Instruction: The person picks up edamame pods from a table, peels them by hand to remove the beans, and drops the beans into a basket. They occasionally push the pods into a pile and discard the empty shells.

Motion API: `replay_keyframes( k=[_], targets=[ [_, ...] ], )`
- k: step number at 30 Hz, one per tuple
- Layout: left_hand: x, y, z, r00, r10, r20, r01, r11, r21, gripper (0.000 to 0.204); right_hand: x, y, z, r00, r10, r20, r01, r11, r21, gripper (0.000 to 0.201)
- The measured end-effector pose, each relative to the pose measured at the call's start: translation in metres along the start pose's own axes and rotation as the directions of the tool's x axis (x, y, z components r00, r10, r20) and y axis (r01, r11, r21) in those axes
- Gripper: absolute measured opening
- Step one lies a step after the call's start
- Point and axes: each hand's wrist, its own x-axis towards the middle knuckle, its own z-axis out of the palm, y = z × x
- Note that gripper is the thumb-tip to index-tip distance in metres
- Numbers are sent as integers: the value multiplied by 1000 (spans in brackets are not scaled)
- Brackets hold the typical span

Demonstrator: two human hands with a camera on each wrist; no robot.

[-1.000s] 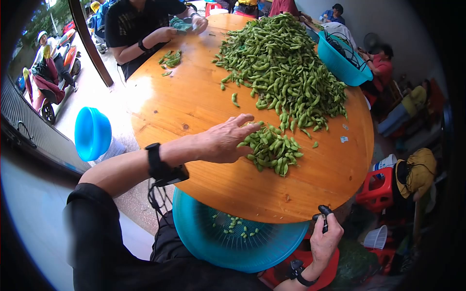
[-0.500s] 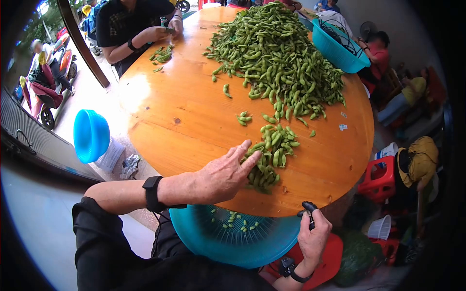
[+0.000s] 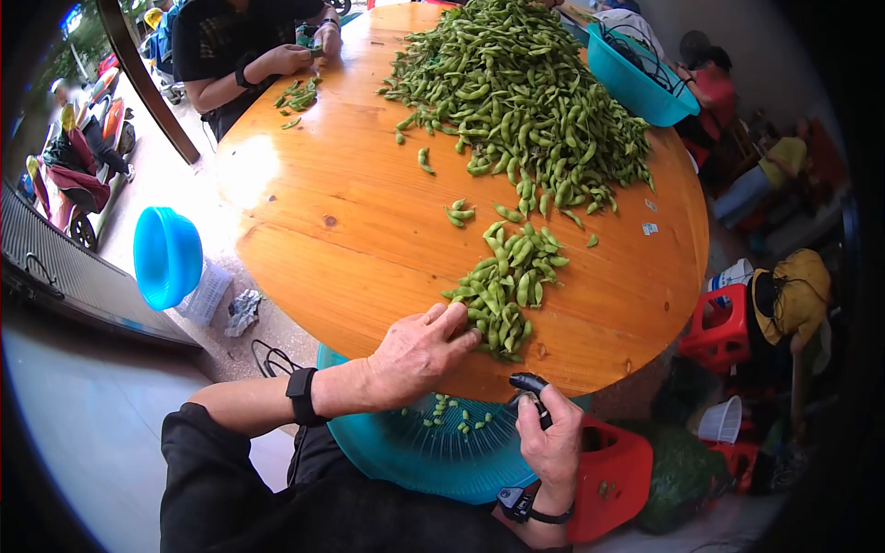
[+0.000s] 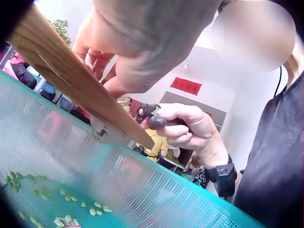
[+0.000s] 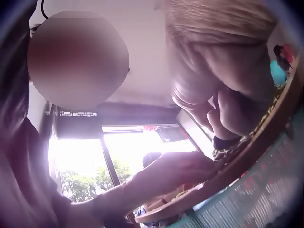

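Note:
My left hand (image 3: 419, 355) is at the near table edge, fingers bent down against a small heap of green soybean pods (image 3: 502, 313). Its fingertips are hidden, so I cannot tell whether they pinch a pod. Just right of it, my right hand (image 3: 551, 438) hovers over the basin's rim with fingers loosely curled. Black covers (image 4: 156, 122) cap its thumb and index finger, and no pod shows between them. Below the table edge sits a teal slotted basin (image 3: 369, 438) with shelled beans (image 3: 442, 410) scattered on its bottom.
A large mound of pods (image 3: 525, 92) covers the far part of the wooden table (image 3: 313, 267), beside a teal basket (image 3: 636, 78) of cables. Across the table a person (image 3: 244, 55) handles pods. Blue basins (image 3: 166, 258) stand at left, red stools (image 3: 608, 479) at right.
My left hand has drawn the small heap toward the near edge, and its fingers are now more bent. My right hand has moved left, closer to the left hand and over the basin.

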Motion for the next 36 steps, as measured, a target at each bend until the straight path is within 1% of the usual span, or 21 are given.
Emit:
replay_keyframes(
  k=[1, 3, 5, 6, 7, 8, 9, 10, 11, 12, 16, 22, 26, 28, 30, 31, 32, 33, 34, 35, 36],
  targets=[
    [0, 0, 1, 1000, 30, -6, -30, 999, 12, 23, 0, 2, 3, 997, 63, 44, -66, 996, 59, 23],
    [1, 2, -5, 999, 17, -43, -18, 1000, -16, 25, 1, -2, 9, 994, 84, 62, -90, 991, 95, 23],
    [0, 5, -8, 997, 9, -78, -13, 999, -42, 27, 2, -5, 15, 974, 195, 112, -214, 957, 198, 23],
    [-2, 8, -11, 995, -71, -74, 50, 963, -264, 26, 2, -8, 16, 958, 234, 166, -276, 911, 306, 25],
    [-2, 11, -15, 988, -149, -49, 109, 875, -472, 25, 2, -10, 20, 958, 239, 160, -279, 911, 305, 25],
    [-7, 17, -23, 946, -294, 135, 313, 725, -613, 20, 3, -13, 23, 950, 232, 209, -306, 824, 476, 27],
    [-8, 19, -20, 947, -291, 137, 312, 724, -616, 20, 3, -14, 26, 943, 213, 257, -330, 706, 627, 29],
    [-13, 22, -16, 906, -358, 228, 383, 456, -804, 16, 4, -12, 28, 935, 183, 304, -348, 634, 690, 28],
    [-16, 24, -14, 859, -389, 333, 412, 138, -901, 13, 5, -12, 28, 935, 182, 304, -348, 634, 691, 28],
    [-18, 24, -16, 844, -379, 380, 458, 138, -878, 11, 6, -12, 29, 930, 149, 336, -355, 600, 717, 25],
    [-20, 28, -10, 824, -443, 353, 445, 120, -888, 9, 8, -9, 31, 919, 108, 380, -378, 521, 765, 18],
    [-22, 35, -7, 852, -452, 264, 401, 240, -884, 7, 8, -8, 35, 927, 135, 349, -363, 555, 748, 18],
    [-19, 40, -8, 860, -472, 193, 362, 298, -883, 9, 8, -3, 33, 922, 116, 368, -371, 528, 763, 19],
    [-20, 39, -6, 862, -475, 179, 359, 321, -876, 10, 7, -2, 36, 934, 107, 340, -336, 579, 743, 20],
    [-26, 33, 0, 915, -390, 103, 311, 521, -795, 11, 6, -8, 35, 945, 102, 310, -304, 619, 724, 20],
    [-26, 33, 4, 918, -385, 98, 305, 525, -795, 11, 6, -10, 34, 954, 100, 282, -276, 657, 701, 19],
    [-27, 33, 7, 892, -407, 196, 296, 197, -935, 13, 6, -5, 33, 949, 71, 307, -285, 612, 738, 20],
    [-26, 33, 8, 870, -392, 299, 257, -157, -954, 16, 7, -5, 29, 951, 68, 302, -279, 614, 738, 20],
    [-22, 32, 1, 831, -366, 418, 324, -292, -900, 25, 9, -5, 27, 924, 54, 378, -357, 478, 803, 20],
    [-21, 31, 0, 834, -364, 414, 322, -288, -902, 25, 10, -5, 24, 892, 25, 451, -433, 330, 839, 20],
    [-21, 30, 0, 853, -272, 445, 299, -445, -844, 27, 12, -1, 23, 875, -24, 484, -460, 275, 844, 20]
  ],
)
